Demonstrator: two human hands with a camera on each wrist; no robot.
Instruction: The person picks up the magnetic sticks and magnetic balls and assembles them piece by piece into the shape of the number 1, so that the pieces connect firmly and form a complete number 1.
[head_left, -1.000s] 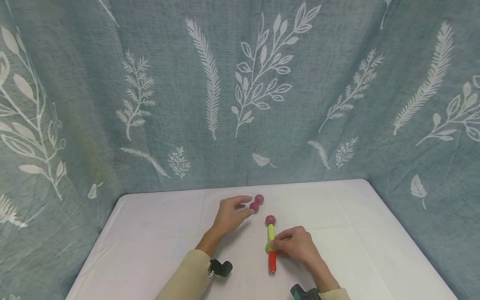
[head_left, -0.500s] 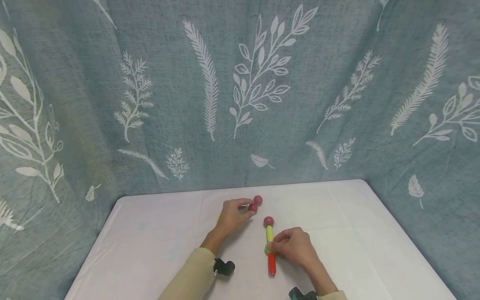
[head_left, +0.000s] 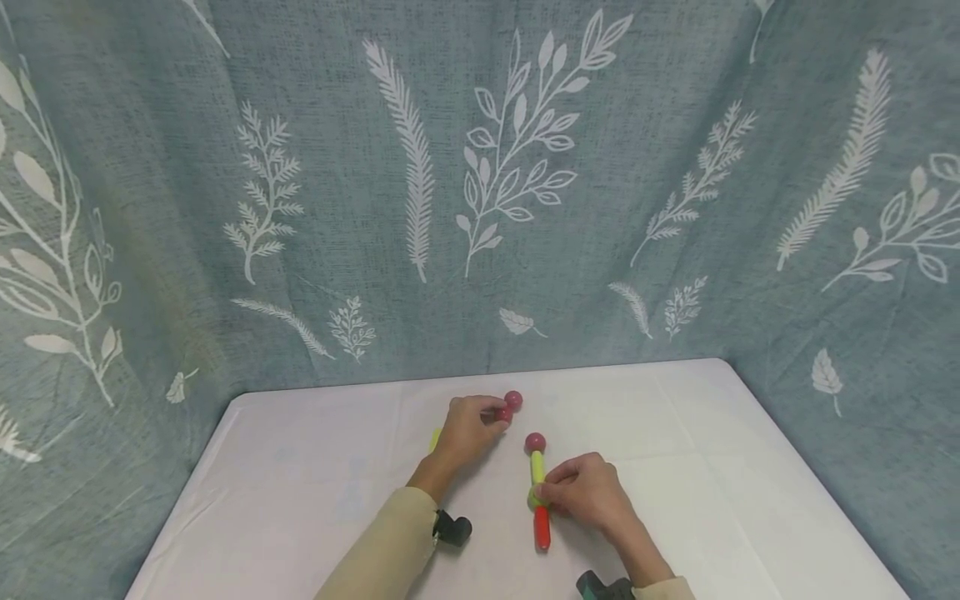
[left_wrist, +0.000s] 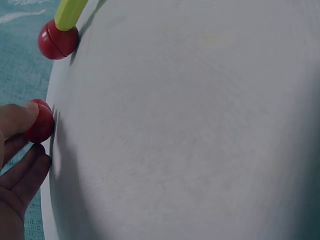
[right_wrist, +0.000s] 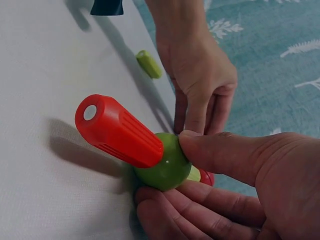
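Pinching a toy rod by its green ball in the right hand, pointing it lengthwise toward the curtain, with red stick on the green ball's near side, yellow stick beyond; pinching a red ball in the left hand, farther beyond.

The bare left hand is being held farther forward than the bare right hand; in each, thumb and fingers are being held in a pinch. The left forearm is being covered by a beige cloth sleeve.
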